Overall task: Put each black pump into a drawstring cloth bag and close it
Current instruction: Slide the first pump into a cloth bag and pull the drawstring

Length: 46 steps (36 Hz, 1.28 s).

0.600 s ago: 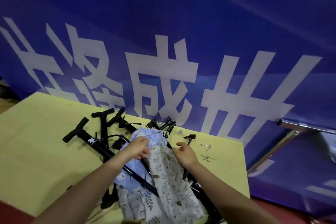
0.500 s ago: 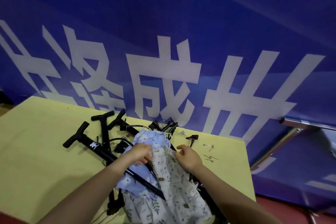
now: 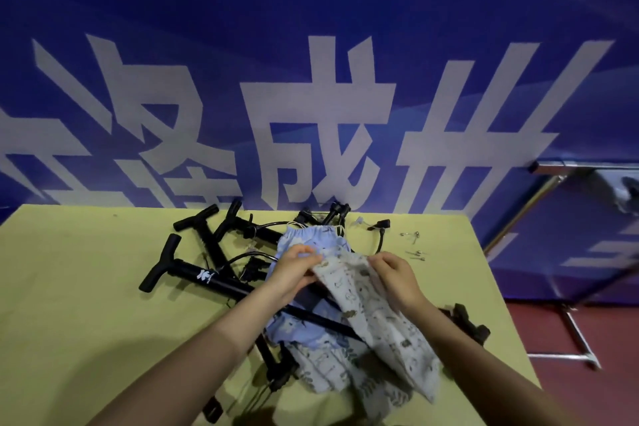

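Several black pumps lie in a heap on the yellow table (image 3: 86,315); the nearest black pump (image 3: 204,277) has a T-handle and a white logo. A pale printed cloth bag (image 3: 377,318) lies across the heap. My left hand (image 3: 294,270) pinches its top edge on the left and my right hand (image 3: 397,273) pinches it on the right. Under it sits a light blue bag (image 3: 311,239) with a gathered drawstring top. More printed cloth (image 3: 332,373) lies below.
Small metal needles (image 3: 416,253) and a black hose end (image 3: 380,228) lie at the table's far right. A blue banner (image 3: 311,80) with large white characters stands right behind the table. A metal frame (image 3: 570,253) stands to the right over red floor.
The camera has tilted and shifted, so the table sits lower and squarer. Both hands stay on the printed bag; their fingers have closed on its top edge and spread slightly apart.
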Each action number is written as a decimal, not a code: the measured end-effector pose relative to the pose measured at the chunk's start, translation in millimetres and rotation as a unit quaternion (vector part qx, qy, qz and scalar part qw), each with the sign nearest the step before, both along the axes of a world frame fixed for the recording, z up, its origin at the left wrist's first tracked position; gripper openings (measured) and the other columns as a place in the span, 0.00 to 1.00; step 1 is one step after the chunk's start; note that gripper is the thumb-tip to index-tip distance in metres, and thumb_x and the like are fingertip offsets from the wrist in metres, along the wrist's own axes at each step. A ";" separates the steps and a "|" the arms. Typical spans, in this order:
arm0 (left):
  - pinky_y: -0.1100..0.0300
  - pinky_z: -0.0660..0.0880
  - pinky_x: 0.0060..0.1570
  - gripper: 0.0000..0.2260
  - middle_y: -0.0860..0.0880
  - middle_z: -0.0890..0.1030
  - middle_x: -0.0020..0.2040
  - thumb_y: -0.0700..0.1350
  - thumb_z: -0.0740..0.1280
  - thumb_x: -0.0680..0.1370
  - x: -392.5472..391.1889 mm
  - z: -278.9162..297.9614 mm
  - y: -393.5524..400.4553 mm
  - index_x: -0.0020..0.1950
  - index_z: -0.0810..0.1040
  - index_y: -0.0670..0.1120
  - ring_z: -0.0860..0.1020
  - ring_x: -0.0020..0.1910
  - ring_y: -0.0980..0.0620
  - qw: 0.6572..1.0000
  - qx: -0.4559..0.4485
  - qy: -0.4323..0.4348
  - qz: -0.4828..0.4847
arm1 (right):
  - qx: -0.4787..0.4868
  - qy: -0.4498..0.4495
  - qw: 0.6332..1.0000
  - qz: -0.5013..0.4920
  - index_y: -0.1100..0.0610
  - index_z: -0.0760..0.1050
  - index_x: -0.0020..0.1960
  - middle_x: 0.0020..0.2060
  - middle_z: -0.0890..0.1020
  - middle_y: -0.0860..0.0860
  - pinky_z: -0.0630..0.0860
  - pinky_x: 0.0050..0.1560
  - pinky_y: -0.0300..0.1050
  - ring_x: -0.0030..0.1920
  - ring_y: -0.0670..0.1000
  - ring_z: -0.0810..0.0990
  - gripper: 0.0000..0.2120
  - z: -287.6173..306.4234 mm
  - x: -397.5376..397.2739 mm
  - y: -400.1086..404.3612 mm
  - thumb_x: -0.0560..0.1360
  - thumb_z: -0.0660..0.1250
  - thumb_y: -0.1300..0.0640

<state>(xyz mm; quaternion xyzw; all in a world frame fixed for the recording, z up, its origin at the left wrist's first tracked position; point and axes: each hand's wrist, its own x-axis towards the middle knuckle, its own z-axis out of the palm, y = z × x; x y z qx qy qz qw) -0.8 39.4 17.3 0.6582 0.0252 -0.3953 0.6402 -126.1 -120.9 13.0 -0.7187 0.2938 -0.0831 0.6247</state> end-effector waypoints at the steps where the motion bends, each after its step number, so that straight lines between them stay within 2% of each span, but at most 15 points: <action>1: 0.53 0.78 0.51 0.06 0.43 0.79 0.51 0.35 0.66 0.78 -1.1 2.5 0.9 0.53 0.74 0.43 0.79 0.48 0.48 1.000 -0.023 0.017 0.011 | 0.014 -0.013 1.000 -0.022 0.65 0.73 0.40 0.34 0.70 0.58 0.64 0.27 0.35 0.34 0.54 0.66 0.12 3.2 -1.3 2.9 0.80 0.61 0.60; 4: 0.59 0.81 0.39 0.09 0.42 0.79 0.49 0.32 0.65 0.78 -6.4 12.7 2.7 0.56 0.73 0.40 0.78 0.47 0.49 0.991 -0.085 0.098 0.037 | 0.050 -0.052 0.994 -0.077 0.60 0.73 0.39 0.34 0.70 0.57 0.64 0.27 0.36 0.32 0.51 0.67 0.11 14.0 -3.2 10.3 0.80 0.61 0.62; 8: 0.61 0.81 0.34 0.03 0.40 0.79 0.45 0.31 0.64 0.78 -16.6 25.3 4.4 0.47 0.76 0.36 0.78 0.44 0.47 0.978 -0.092 0.185 0.040 | 0.090 -0.112 0.983 -0.116 0.56 0.73 0.35 0.30 0.70 0.51 0.64 0.31 0.43 0.32 0.50 0.65 0.13 32.2 -7.0 9.3 0.79 0.62 0.62; 11: 0.63 0.79 0.28 0.04 0.40 0.77 0.44 0.32 0.62 0.79 -22.2 32.2 3.0 0.46 0.75 0.36 0.76 0.41 0.48 0.969 -0.081 0.229 0.049 | 0.080 -0.158 0.979 -0.100 0.62 0.73 0.39 0.35 0.70 0.57 0.65 0.40 0.47 0.38 0.54 0.67 0.10 49.3 -8.3 0.8 0.78 0.62 0.62; 14: 0.62 0.78 0.27 0.06 0.40 0.75 0.42 0.32 0.60 0.80 -28.9 48.3 -6.1 0.43 0.73 0.36 0.74 0.40 0.49 0.965 -0.097 0.233 0.069 | 0.065 -0.200 0.975 -0.069 0.57 0.74 0.33 0.30 0.71 0.49 0.66 0.38 0.43 0.34 0.49 0.69 0.14 75.6 -14.7 -10.0 0.78 0.63 0.61; 16: 0.61 0.79 0.31 0.06 0.39 0.76 0.42 0.31 0.60 0.79 -30.6 64.4 -16.2 0.44 0.73 0.35 0.76 0.41 0.48 0.965 -0.132 0.206 0.097 | 0.071 -0.226 0.971 -0.047 0.51 0.72 0.29 0.26 0.70 0.44 0.66 0.34 0.39 0.30 0.45 0.67 0.18 94.6 -20.9 -16.8 0.77 0.63 0.60; 18: 0.60 0.80 0.34 0.06 0.40 0.76 0.44 0.31 0.60 0.79 -30.6 81.2 -27.9 0.53 0.74 0.35 0.76 0.43 0.48 0.962 -0.190 0.151 0.127 | 0.072 -0.256 0.963 -0.030 0.55 0.68 0.28 0.24 0.68 0.46 0.65 0.31 0.37 0.27 0.45 0.66 0.16 112.1 -29.4 -24.7 0.74 0.64 0.56; 21: 0.60 0.82 0.40 0.21 0.39 0.76 0.50 0.33 0.60 0.80 -30.2 105.8 -42.9 0.72 0.62 0.33 0.77 0.47 0.48 0.947 -0.272 0.082 0.152 | 0.021 -0.260 0.965 0.011 0.57 0.64 0.25 0.21 0.66 0.47 0.64 0.28 0.37 0.24 0.46 0.63 0.20 123.1 -40.7 -34.0 0.73 0.65 0.52; 23: 0.56 0.81 0.47 0.19 0.39 0.77 0.52 0.34 0.60 0.80 -38.6 121.9 -52.4 0.71 0.63 0.38 0.78 0.51 0.46 0.932 -0.320 0.084 0.148 | -0.021 -0.232 0.971 0.056 0.56 0.62 0.24 0.21 0.64 0.48 0.62 0.28 0.39 0.24 0.46 0.62 0.24 120.4 -49.4 -36.9 0.74 0.67 0.52; 26: 0.50 0.74 0.61 0.15 0.36 0.77 0.59 0.37 0.58 0.81 -59.8 142.7 -64.9 0.67 0.69 0.33 0.76 0.60 0.42 0.919 -0.354 0.126 0.123 | -0.081 -0.180 0.972 0.131 0.56 0.60 0.27 0.24 0.62 0.49 0.61 0.33 0.43 0.27 0.47 0.62 0.24 103.6 -59.8 -40.6 0.77 0.66 0.53; 33: 0.55 0.77 0.55 0.12 0.39 0.81 0.50 0.42 0.59 0.79 -97.2 139.7 -76.9 0.55 0.78 0.36 0.81 0.49 0.46 0.931 -0.315 0.179 0.040 | -0.086 -0.088 0.989 0.080 0.55 0.69 0.41 0.26 0.70 0.43 0.66 0.35 0.46 0.28 0.45 0.68 0.13 49.0 -71.4 -67.6 0.75 0.70 0.49; 36: 0.56 0.81 0.44 0.12 0.41 0.82 0.44 0.43 0.58 0.81 -103.2 129.1 -78.5 0.51 0.79 0.38 0.83 0.40 0.48 0.949 -0.262 0.173 0.032 | -0.100 -0.051 0.993 0.044 0.56 0.69 0.48 0.30 0.74 0.50 0.67 0.33 0.45 0.28 0.46 0.72 0.14 39.7 -79.7 -74.9 0.74 0.70 0.48; 39: 0.59 0.80 0.44 0.11 0.42 0.80 0.44 0.44 0.60 0.80 -107.7 117.5 -78.4 0.50 0.78 0.37 0.81 0.40 0.50 0.964 -0.207 0.167 0.005 | -0.150 0.001 0.988 0.045 0.52 0.68 0.53 0.34 0.77 0.52 0.67 0.32 0.45 0.34 0.50 0.77 0.19 31.2 -87.8 -77.9 0.72 0.71 0.43; 43: 0.61 0.79 0.35 0.09 0.42 0.81 0.37 0.42 0.63 0.80 -110.7 98.9 -83.2 0.47 0.77 0.38 0.81 0.31 0.50 0.980 -0.132 0.149 0.012 | -0.167 -0.005 0.982 0.086 0.51 0.75 0.45 0.33 0.77 0.52 0.69 0.36 0.47 0.34 0.50 0.76 0.12 11.3 -91.2 -77.7 0.72 0.71 0.44; 46: 0.60 0.79 0.32 0.09 0.41 0.82 0.35 0.42 0.62 0.80 -111.7 88.1 -85.9 0.49 0.77 0.36 0.81 0.29 0.50 0.985 -0.104 0.140 0.013 | -0.097 -0.051 0.990 0.091 0.52 0.76 0.45 0.35 0.79 0.56 0.74 0.39 0.49 0.34 0.49 0.76 0.10 3.6 -93.5 -73.0 0.73 0.72 0.46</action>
